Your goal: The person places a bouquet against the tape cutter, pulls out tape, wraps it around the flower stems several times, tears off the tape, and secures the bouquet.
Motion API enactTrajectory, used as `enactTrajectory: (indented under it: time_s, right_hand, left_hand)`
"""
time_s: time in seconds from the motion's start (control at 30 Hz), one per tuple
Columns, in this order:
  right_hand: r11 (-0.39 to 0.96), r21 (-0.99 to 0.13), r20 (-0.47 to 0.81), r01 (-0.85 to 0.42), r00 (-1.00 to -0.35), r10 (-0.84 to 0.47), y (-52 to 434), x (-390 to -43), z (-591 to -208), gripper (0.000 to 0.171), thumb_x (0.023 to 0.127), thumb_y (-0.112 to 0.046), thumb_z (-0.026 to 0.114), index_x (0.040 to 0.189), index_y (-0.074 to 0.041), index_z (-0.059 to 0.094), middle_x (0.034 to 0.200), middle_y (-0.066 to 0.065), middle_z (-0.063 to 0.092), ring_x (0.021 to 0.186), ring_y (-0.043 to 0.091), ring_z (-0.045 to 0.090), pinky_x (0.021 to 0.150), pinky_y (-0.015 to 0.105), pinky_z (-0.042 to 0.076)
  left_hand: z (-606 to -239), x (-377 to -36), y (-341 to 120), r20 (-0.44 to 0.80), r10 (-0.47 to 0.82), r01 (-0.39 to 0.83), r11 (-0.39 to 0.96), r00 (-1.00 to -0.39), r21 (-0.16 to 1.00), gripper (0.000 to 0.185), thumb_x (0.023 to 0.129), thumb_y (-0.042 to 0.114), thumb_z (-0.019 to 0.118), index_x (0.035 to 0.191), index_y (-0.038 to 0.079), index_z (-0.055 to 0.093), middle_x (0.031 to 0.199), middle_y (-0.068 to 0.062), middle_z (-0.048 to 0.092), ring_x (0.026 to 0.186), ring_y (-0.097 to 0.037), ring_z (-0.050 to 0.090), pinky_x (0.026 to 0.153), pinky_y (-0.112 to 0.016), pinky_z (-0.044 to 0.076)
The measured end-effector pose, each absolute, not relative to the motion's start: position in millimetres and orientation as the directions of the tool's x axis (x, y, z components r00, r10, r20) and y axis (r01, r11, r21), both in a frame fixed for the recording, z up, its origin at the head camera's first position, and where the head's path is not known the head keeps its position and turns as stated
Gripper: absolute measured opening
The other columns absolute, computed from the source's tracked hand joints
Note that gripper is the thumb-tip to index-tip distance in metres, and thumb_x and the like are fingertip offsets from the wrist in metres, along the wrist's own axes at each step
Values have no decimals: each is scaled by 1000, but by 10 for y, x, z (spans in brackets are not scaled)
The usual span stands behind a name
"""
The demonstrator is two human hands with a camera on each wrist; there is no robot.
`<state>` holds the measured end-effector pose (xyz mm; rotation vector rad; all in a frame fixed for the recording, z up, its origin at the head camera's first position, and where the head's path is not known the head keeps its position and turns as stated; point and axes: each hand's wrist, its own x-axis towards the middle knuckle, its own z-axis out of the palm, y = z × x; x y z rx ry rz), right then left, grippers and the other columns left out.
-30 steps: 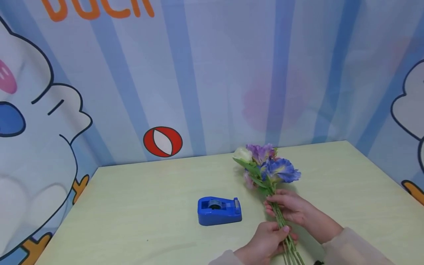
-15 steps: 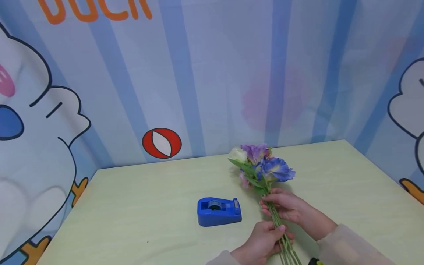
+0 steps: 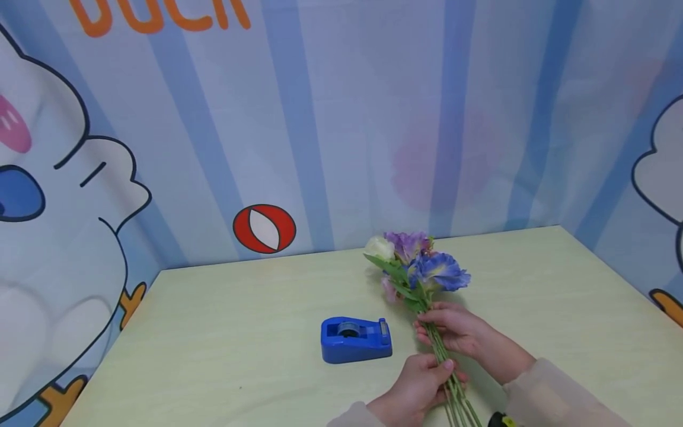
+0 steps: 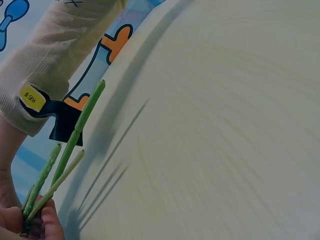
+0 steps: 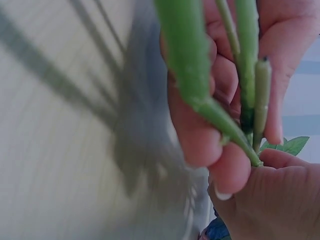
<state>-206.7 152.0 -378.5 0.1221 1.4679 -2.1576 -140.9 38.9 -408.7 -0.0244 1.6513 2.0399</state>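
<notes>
— Where are the flowers?

— Near the table's far edge. The left hand and right hand both curl tight round the stems. Wide bare table lies left of the tape holder.

— Anything different?

— The bunch has slid a little left, closer to the holder.
</notes>
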Motion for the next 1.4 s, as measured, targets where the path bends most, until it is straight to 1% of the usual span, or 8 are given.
enactTrajectory:
  time_s: [0.2,0.37,0.57,0.7,0.83,1.07,1.4]
  right_hand:
    - [-268,-841,-365,470,-859,-359,1473,-2073,-3782,40,94,5,37,129,11,19,84,13,53,69,14,59,67,22,53]
    - [-274,-835,-379,478,-859,-344,1432,-2088,-3795,36,94,5,36,126,9,20,83,13,53,69,14,58,66,22,53]
    - [-269,-836,-380,478,-858,-345,1388,-2106,-3831,32,94,5,37,123,9,24,82,13,53,68,14,59,65,22,52]
    - [-274,-831,-386,484,-856,-343,1373,-2114,-3848,29,94,5,38,121,8,27,82,12,54,68,14,58,65,22,53]
    - [-275,-827,-393,491,-853,-342,1362,-2129,-3869,29,94,5,38,121,8,28,82,12,54,68,14,58,65,22,53]
    - [-274,-825,-397,495,-851,-344,1341,-2141,-3884,29,94,5,38,121,8,27,81,12,53,68,14,58,65,22,53]
    - [-258,-836,-397,484,-859,-324,1314,-2151,-3901,20,94,4,41,112,6,31,81,13,53,68,15,58,65,24,53]
  left_hand:
    - [-4088,-1426,340,-338,376,-403,-110,-863,908,20,97,5,46,105,-7,60,87,-7,67,81,-15,63,81,-35,52]
    - [-4091,-1441,305,-357,368,-416,-94,-859,904,21,97,6,46,106,-6,60,87,-6,67,81,-15,63,81,-36,52]
    - [-4096,-1454,274,-375,348,-429,-91,-859,899,19,97,5,46,104,-5,60,86,-6,67,80,-14,63,80,-35,52]
    - [-4106,-1453,255,-357,350,-413,-98,-866,906,18,96,5,47,103,-6,60,85,-6,66,79,-13,62,79,-34,52]
    - [-4124,-1445,244,-329,348,-389,-116,-878,914,17,96,4,47,101,-8,59,83,-6,66,77,-13,61,78,-33,53]
    - [-4095,-1450,236,-355,339,-408,-98,-871,908,17,97,3,46,101,-7,59,84,-7,66,77,-12,61,80,-34,52]
    - [-4087,-1451,234,-347,260,-373,-56,-901,926,17,94,1,49,99,-10,62,81,-4,64,73,-9,58,72,-30,53]
